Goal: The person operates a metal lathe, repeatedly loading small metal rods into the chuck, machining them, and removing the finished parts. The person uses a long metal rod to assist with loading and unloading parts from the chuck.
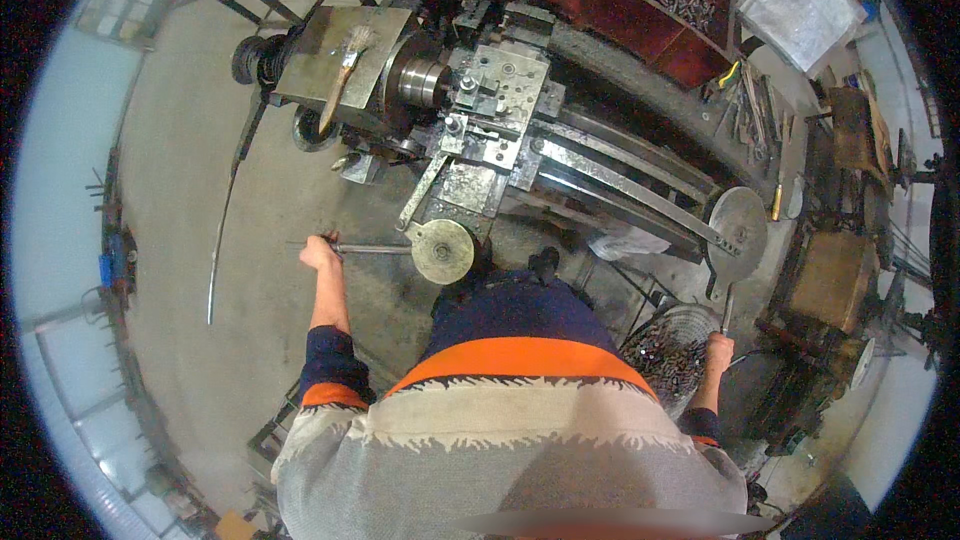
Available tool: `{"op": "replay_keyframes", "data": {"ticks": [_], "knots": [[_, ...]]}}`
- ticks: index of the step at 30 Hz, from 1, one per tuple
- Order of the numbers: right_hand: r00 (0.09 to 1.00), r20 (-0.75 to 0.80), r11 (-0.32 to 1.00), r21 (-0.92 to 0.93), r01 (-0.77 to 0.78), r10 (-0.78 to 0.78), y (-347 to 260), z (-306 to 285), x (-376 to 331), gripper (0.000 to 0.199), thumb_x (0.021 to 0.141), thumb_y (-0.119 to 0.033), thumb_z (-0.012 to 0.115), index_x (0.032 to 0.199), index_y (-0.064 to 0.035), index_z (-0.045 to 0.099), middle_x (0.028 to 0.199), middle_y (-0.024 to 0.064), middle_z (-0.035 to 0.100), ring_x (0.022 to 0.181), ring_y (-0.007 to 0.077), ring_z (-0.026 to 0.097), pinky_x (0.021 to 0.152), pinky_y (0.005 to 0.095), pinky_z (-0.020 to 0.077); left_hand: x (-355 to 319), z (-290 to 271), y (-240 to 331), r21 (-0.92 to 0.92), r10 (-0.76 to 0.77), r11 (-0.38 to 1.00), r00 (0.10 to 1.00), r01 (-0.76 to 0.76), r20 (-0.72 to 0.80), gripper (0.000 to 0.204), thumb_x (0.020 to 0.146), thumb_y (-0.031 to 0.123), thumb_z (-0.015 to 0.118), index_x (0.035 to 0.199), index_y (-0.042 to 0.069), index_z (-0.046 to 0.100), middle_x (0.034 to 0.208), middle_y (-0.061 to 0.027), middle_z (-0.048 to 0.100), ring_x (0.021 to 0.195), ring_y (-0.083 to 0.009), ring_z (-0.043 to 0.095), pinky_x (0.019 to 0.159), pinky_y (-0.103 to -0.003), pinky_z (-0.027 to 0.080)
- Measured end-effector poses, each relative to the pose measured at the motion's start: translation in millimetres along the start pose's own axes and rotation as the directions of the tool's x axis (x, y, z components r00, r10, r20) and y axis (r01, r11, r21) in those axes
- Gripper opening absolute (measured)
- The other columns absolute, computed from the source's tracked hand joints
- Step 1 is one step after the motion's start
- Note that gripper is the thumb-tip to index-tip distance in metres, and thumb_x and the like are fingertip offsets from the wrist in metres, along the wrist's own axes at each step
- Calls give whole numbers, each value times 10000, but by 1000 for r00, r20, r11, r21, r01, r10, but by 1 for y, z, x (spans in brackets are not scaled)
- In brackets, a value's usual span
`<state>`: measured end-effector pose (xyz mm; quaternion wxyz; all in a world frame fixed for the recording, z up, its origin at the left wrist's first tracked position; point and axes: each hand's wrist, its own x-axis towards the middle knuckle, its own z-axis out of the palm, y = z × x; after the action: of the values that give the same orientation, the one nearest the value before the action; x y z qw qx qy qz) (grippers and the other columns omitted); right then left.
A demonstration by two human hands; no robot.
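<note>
Head view showed a person standing at a metal lathe [520, 130], seen from above. Left hand [318, 252] was closed in a fist round the near-left end of a thin steel rod [370, 249], which ran right toward a round handwheel [442, 251] on the near side of the carriage; whether the rod touched the wheel could not be told. Right hand [718, 350] was closed on a short lever handle [727, 308] that hung below a large disc wheel [738, 222] at the right end of the bed. Chuck [420, 82] sat at the far left of the machine, tool post block [505, 75] just right of it, and a paintbrush [345, 70] lay on the headstock cover. Round basket [668, 350] of small dark metal pieces stood on the floor near the right hand; a red tray [640, 0] of similar pieces was far right. Judged advice: keep the rod level and in line with the handwheel, grip firm on both hands, move the right lever slowly, sleeves and rod end well apart from the chuck.
</note>
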<state>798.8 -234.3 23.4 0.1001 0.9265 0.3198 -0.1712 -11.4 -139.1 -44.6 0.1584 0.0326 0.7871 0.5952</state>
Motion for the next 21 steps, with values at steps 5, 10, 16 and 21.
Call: {"op": "replay_keyframes", "data": {"ticks": [5, 10, 16, 21], "knots": [[997, -15, 997, 11, -80, 80, 18, -5, 29, 367, 683, -282, 533, 890, 10, 611, 929, 227, 589, 901, 352, 563, 752, 407, 435, -18, -6, -1, 4, -19, 1000, 998, 19, -66, 160, 652, -36, 372, 696, -174, 441, 628, -203, 523, 471, -282, 540, 429, -390, 474], [987, 65, 978, 141, -153, 145, 42, -35, 62, 347, 662, -280, 574, 884, -17, 616, 916, 219, 595, 878, 320, 580, 719, 411, 443, -47, -6, 33, -90, -79, 992, 996, 83, 49, 167, 678, -19, 384, 708, -174, 437, 623, -210, 519, 477, -288, 541, 438, -401, 479], [980, -200, 979, -195, -56, 16, 89, -28, 150, 313, 700, -302, 555, 880, -48, 591, 926, 165, 602, 892, 312, 571, 767, 424, 417, -22, -33, -1, 74, -109, 992, 989, 101, 101, 166, 709, 39, 468, 699, -126, 453, 615, -184, 522, 491, -273, 553, 430, -390, 476], [983, -169, 958, -262, -113, 70, 27, -100, 107, 288, 737, -297, 487, 915, -94, 587, 929, 107, 612, 904, 305, 571, 814, 467, 371, -60, -46, 36, 147, -286, 956, 910, 253, 300, 227, 736, 155, 532, 721, -69, 498, 639, -159, 565, 506, -258, 577, 417, -363, 463]]}}
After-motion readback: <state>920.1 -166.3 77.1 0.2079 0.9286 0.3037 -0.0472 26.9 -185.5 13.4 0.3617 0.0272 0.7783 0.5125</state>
